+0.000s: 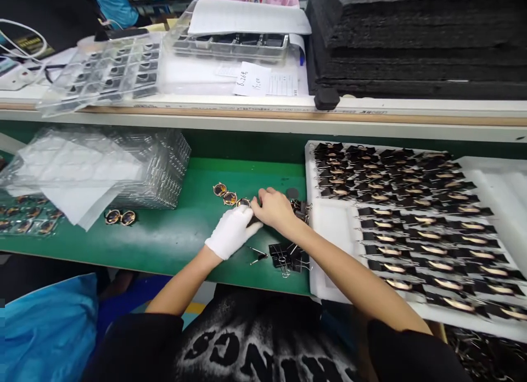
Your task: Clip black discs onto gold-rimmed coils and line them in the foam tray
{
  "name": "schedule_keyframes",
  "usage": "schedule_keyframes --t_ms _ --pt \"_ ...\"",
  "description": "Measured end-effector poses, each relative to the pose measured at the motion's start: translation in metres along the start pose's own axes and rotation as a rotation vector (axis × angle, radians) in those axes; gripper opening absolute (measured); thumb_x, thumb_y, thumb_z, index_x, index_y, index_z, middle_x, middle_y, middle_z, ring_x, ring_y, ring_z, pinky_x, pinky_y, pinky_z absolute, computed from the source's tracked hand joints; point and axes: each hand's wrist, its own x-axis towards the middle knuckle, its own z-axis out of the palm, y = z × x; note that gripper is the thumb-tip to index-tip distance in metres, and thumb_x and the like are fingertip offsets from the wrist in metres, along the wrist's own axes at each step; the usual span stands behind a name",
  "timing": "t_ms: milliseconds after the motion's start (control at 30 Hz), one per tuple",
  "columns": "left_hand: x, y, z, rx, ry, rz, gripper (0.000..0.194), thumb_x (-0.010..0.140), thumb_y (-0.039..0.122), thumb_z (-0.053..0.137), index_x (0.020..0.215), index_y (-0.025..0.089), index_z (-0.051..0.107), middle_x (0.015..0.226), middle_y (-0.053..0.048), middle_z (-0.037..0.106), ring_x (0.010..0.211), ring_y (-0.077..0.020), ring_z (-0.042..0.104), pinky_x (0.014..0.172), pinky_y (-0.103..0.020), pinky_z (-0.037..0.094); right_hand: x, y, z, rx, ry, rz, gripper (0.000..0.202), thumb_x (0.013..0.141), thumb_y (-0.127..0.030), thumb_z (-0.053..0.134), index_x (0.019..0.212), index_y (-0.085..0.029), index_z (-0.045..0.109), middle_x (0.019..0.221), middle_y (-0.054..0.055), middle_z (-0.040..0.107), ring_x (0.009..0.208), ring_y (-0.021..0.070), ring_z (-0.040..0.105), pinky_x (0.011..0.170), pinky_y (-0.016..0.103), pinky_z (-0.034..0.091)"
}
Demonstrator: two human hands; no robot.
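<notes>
I can't tell what the left hand [231,232] or right hand [275,209] grips; slipping fingers could scratch the gold-rimmed disc [243,202].

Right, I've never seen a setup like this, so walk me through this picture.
There is no machine here: a camera worn on a person's head looks forward and down at their own hands. The left hand, gloved in white, meets the bare right hand over a green tabletop. What they hold is mostly hidden, though a gold-rimmed round piece shows at the fingers. Loose black binder clips lie nearby. To the right, a white tray carries rows of clips; to the left stand stacked clear plastic trays.
</notes>
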Motion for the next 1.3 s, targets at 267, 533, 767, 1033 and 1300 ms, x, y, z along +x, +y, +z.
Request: schedule_keyframes --t_ms 267,533,767,1033,1300 --pt "0.019 -0.044 -0.02 0.27 0.089 0.08 0.057 0.082 0.051 0.078 0.13 0.024 0.064 0.147 -0.016 0.053 0.131 -0.0405 0.046 0.099 -0.055 0.037 0.004 0.014 0.008 -0.037 -0.179 -0.11 0.028 0.099 -0.032 0.044 0.112 -0.013 0.06 0.121 0.023 0.061 0.114 0.0402 0.055 0.097 0.058 0.044" --pt "0.041 -0.048 -0.01 0.255 0.046 0.18 0.049 0.083 0.057 0.076 0.111 0.018 0.068 0.118 -0.014 0.069 0.115 -0.0343 0.056 0.097 -0.05 0.035 0.002 0.048 -0.012 0.316 -0.096 -0.205 0.024 0.094 -0.013 0.052 0.117 -0.019 0.057 0.122 0.014 0.067 0.111 0.0277 0.063 0.098 0.044 0.048" --pt "0.036 -0.022 -0.004 0.103 0.084 0.09 0.028 0.104 0.034 0.048 0.115 0.02 0.07 0.097 -0.011 0.075 0.095 -0.0276 0.067 0.086 -0.042 0.043 -0.028 0.074 -0.033 0.808 0.024 -0.045 0.023 0.1 -0.037 0.051 0.113 -0.021 0.063 0.102 0.009 0.073 0.083 0.0206 0.075 0.073 0.038 0.063" --pt "0.059 0.047 -0.025 -0.869 0.057 -0.124 0.033 0.102 0.04 0.047 0.123 0.021 0.065 0.073 0.002 0.069 0.059 -0.0133 0.063 0.066 -0.027 0.054 -0.058 0.082 -0.047 1.247 0.154 0.007 0.038 0.074 -0.04 0.085 0.103 -0.021 0.07 0.089 0.003 0.069 0.081 0.0168 0.068 0.073 0.032 0.059" --pt "0.06 0.07 -0.035 -0.826 -0.05 0.08 0.046 0.105 0.041 0.037 0.141 0.019 0.055 0.077 0.0 0.068 0.059 -0.0123 0.062 0.064 -0.027 0.054 -0.063 0.083 -0.034 1.129 0.352 0.078 0.04 0.074 -0.036 0.081 0.108 -0.021 0.063 0.095 0.001 0.061 0.068 0.0113 0.061 0.06 0.027 0.05"
